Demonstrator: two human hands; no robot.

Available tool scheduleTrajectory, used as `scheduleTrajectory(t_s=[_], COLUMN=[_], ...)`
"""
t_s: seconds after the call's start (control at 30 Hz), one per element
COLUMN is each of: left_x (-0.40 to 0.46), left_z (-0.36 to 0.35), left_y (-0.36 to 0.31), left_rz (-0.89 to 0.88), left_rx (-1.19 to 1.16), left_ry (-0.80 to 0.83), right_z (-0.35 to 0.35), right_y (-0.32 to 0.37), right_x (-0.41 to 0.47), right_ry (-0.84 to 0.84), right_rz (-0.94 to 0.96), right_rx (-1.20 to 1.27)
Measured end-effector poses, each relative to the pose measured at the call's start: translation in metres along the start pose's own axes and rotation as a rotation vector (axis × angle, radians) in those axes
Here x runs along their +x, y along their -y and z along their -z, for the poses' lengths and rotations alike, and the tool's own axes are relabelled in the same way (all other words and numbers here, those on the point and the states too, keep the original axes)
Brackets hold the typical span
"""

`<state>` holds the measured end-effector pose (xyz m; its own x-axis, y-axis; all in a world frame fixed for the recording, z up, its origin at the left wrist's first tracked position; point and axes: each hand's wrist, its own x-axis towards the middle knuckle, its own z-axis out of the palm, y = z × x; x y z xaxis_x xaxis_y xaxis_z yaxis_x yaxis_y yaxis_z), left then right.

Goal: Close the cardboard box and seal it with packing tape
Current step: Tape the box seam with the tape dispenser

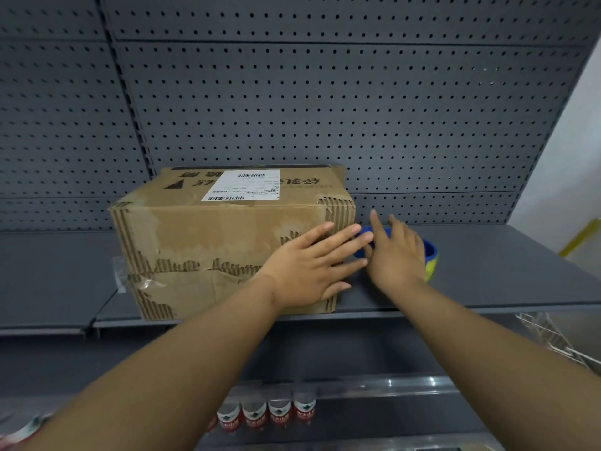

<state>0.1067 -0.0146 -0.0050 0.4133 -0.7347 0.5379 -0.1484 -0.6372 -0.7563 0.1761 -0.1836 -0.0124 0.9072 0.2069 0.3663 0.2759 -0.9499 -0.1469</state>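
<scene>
Fingers (344, 237) of left hand (309, 271) lie straight on worn brown cardboard box (208, 242) on grey shelf (487, 271); right hand (395, 255), fingers spread, reaches blue-yellow tape roll (431, 255) just right of it.

A worn box (224, 242) sits on a grey shelf (487, 271), flaps closed, a white label (242, 185) on top. The left hand (309, 265) lies flat on the box's near face by its right edge, fingers straight and spread. Just right of the box, the right hand (395, 252) reaches with straight fingers over a blue and yellow tape roll (431, 255), covering most of it. Pegboard (325, 92) stands behind. Bottles (266, 415) line a lower shelf.
</scene>
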Motion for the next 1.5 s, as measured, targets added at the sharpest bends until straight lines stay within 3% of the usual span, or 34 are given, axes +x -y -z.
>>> scheduleTrajectory(t_s=[0.1, 0.2, 0.33, 0.5, 0.6, 0.67, 1.03, 1.27, 1.5], left_x=[-0.019, -0.046, -0.087, -0.116, -0.115, -0.116, -0.139, -0.147, -0.145], left_z=[0.005, 0.012, 0.028, 0.052, 0.064, 0.067, 0.062, 0.049, 0.048], left_y=[0.002, 0.010, 0.015, 0.008, 0.014, 0.024, 0.060, 0.061, 0.057], left_rz=[0.100, 0.239, 0.527, 1.063, 1.435, 1.590, 1.802, 1.776, 1.792], left_rx=[0.042, 0.084, 0.047, -0.213, -0.457, -0.594, -0.939, -0.867, -0.921], left_ry=[-0.066, -0.076, 0.041, 0.269, 0.280, 0.217, -0.117, -0.064, -0.162], right_z=[0.010, 0.018, 0.021, 0.009, 0.005, 0.005, -0.003, -0.004, 0.001], right_y=[0.027, 0.051, 0.071, 0.096, 0.110, 0.116, 0.139, 0.142, 0.139], right_x=[-0.015, -0.029, -0.047, -0.059, -0.060, -0.059, -0.050, -0.047, -0.043], right_ry=[-0.226, -0.319, -0.430, -0.313, -0.286, -0.294, -0.444, -0.427, -0.358], right_rz=[-0.152, -0.307, -0.343, -0.409, -0.435, -0.467, -0.622, -0.653, -0.679], right_rx=[0.722, 1.093, 1.206, 1.228, 1.242, 1.244, 1.231, 1.164, 1.101])
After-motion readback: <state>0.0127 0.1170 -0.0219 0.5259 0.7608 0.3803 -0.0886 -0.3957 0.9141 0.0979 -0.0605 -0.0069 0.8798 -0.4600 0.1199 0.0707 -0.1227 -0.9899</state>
